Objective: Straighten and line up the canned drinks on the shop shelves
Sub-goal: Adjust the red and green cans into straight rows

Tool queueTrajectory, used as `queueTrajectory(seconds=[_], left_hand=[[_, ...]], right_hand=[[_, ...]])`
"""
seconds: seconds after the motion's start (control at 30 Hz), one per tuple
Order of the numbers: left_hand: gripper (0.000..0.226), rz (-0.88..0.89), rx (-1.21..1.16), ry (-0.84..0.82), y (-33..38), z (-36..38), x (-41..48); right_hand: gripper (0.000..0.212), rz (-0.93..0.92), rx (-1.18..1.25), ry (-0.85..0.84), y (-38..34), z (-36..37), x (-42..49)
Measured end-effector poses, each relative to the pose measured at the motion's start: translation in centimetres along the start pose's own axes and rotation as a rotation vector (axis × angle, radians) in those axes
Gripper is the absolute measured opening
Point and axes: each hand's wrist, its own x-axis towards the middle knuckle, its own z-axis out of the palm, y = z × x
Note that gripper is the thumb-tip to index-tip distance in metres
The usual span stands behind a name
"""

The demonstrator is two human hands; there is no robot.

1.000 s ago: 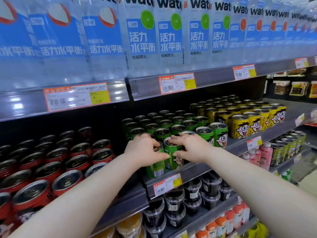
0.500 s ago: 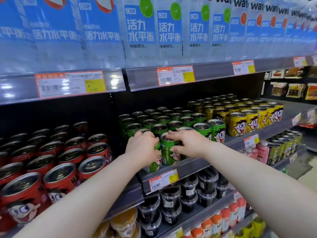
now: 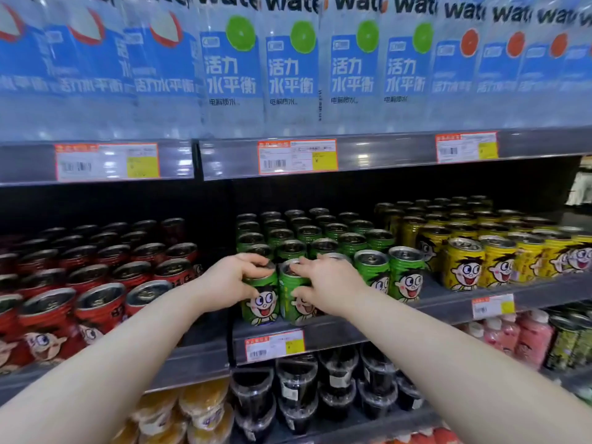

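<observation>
Red cans (image 3: 54,315): packed in rows on the left stretch of the middle shelf (image 3: 352,331); upright, cartoon faces to the front.
Left hand (image 3: 230,283): reaches in from the lower left; fingers curled over the lid and thumb down the side, gripping the left front green can (image 3: 261,302).
Left front green can: upright at the shelf's front edge, at the left end of the green block; cartoon face turned outward; touching the can on its right.
Right hand (image 3: 326,286): comes in from the lower right; fingertips on the lid rim and thumb against the label, gripping the second front green can (image 3: 288,296).
Second front green can: upright, its face partly hidden by the thumb.
Other green cans (image 3: 373,270): two more in the front row to the right; further rows run back into the dark of the shelf.
Yellow cans (image 3: 464,264): just beside the green block on the right; upright, faces forward.
Price tag (image 3: 274,345): on the shelf lip below the two held cans.
Water bottles (image 3: 291,68): blue-labelled, lined along the shelf above.
Dark cups (image 3: 298,389): stacked on the shelf below; pink bottles (image 3: 531,338) to their right.
</observation>
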Motion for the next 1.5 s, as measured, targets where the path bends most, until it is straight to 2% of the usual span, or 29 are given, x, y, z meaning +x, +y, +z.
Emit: queueTrajectory(seconds=[0.07, 0.13, 0.23, 0.3, 0.43, 0.47, 0.53, 0.6, 0.7, 0.83, 1.0, 1.2, 1.3, 1.37, 1.43, 1.5], left_hand=[[0.051, -0.039, 0.053, 0.022, 0.3, 0.2, -0.4], [0.061, -0.032, 0.246, 0.087, 1.8, 0.9, -0.4], [0.075, -0.038, 0.365, 0.14, 4.4, 1.5, 0.1], [0.083, -0.085, 0.38, 0.089, 5.5, 2.2, 0.6], [0.097, -0.127, 0.506, 0.014, 5.4, 3.6, 0.9], [0.094, -0.118, 0.505, 0.013, 5.1, 3.7, 0.8], [0.084, -0.091, 0.348, 0.048, 4.6, 3.3, 0.3], [0.073, -0.093, 0.16, 0.153, 4.3, 2.6, -0.2], [0.056, -0.194, 0.104, 0.302, 3.6, 1.7, -0.6], [0.06, -0.267, 0.147, 0.195, 2.9, 2.3, -1.2], [0.051, -0.232, 0.153, 0.199, 2.8, 2.4, -1.0], [0.049, -0.173, 0.044, 0.155, 1.8, 1.8, -1.2], [0.048, -0.169, 0.073, 0.182, 1.6, 1.9, -1.2], [0.049, -0.178, 0.161, 0.212, 2.4, 2.1, -0.9], [0.059, -0.179, 0.29, 0.255, 3.6, 2.3, -0.4], [0.071, -0.118, 0.421, 0.274, 5.0, 2.8, 0.3]], right_hand=[[0.058, -0.048, 0.017, -0.009, -0.2, 0.6, -0.1], [0.063, -0.097, 0.128, -0.028, 1.2, 0.1, -0.7], [0.058, -0.051, 0.301, 0.048, 5.1, -2.0, -1.8], [0.056, 0.034, 0.225, 0.057, 8.5, -3.0, -2.5], [0.072, 0.204, 0.051, -0.185, 13.5, -3.1, -4.5], [0.076, 0.204, 0.064, -0.214, 14.0, -2.8, -5.0], [0.08, 0.192, 0.124, -0.209, 14.5, -2.0, -5.6], [0.079, 0.205, 0.117, -0.159, 14.4, -1.3, -5.6], [0.075, 0.214, 0.058, -0.095, 13.7, -1.2, -5.0], [0.072, 0.042, 0.063, -0.021, 11.1, -1.6, -3.8], [0.064, -0.208, 0.049, -0.024, 5.9, -1.1, -1.9], [0.048, -0.18, 0.096, 0.036, 3.8, 0.1, -0.4], [0.048, -0.177, 0.097, 0.061, 3.6, 0.1, -0.3], [0.052, -0.192, 0.092, 0.009, 3.9, -0.3, -0.6], [0.061, -0.174, 0.055, -0.033, 5.0, -0.8, -1.3], [0.067, -0.072, 0.058, -0.018, 7.1, -1.2, -2.0]])
